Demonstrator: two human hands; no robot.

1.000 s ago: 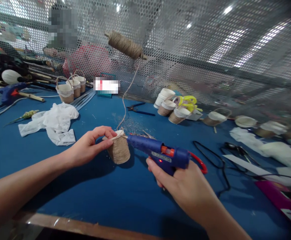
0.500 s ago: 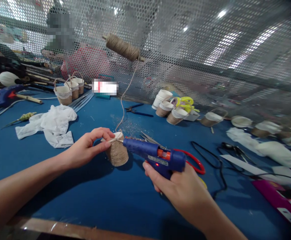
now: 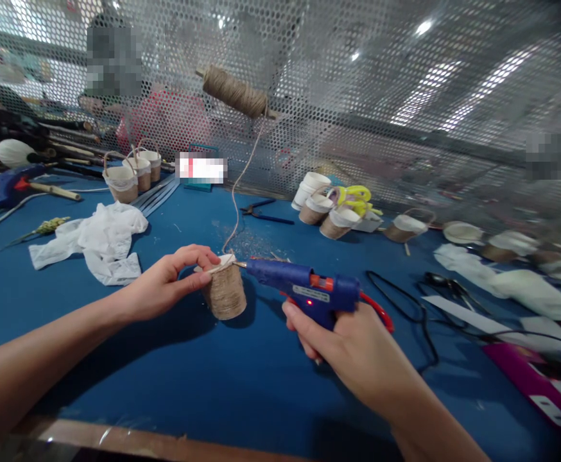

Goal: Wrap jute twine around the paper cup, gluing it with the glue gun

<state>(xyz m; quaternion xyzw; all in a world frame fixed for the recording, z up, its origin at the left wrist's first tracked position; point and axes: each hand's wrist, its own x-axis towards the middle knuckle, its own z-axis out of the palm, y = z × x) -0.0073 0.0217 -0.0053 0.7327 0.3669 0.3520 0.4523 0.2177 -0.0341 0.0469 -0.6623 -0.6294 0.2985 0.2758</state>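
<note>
My left hand (image 3: 187, 276) pinches the rim of a small twine-wrapped cup (image 3: 226, 292), which is tilted above the blue table. My right hand (image 3: 343, 340) is wrapped round the grip of a blue glue gun (image 3: 304, 285) with a lit red light. The gun's metal nozzle points left, at the cup's rim; whether it touches cannot be told. From the cup a strand of jute twine (image 3: 235, 205) runs up to a spool (image 3: 235, 91) on the mesh wall. Behind the gun, red-handled scissors (image 3: 379, 311) are mostly hidden.
Pliers (image 3: 266, 213) lie beyond the cup. White cloth (image 3: 100, 240) and finished little baskets (image 3: 121, 183) are on the left, with a second glue gun (image 3: 15, 183). More wrapped cups (image 3: 341, 222), a black cable (image 3: 405, 305) and a purple box (image 3: 526, 385) lie to the right.
The glue gun has shifted slightly right and up along the cup's rim, its nozzle moving from the near front to the right side. My left hand keeps hold of the cup.
</note>
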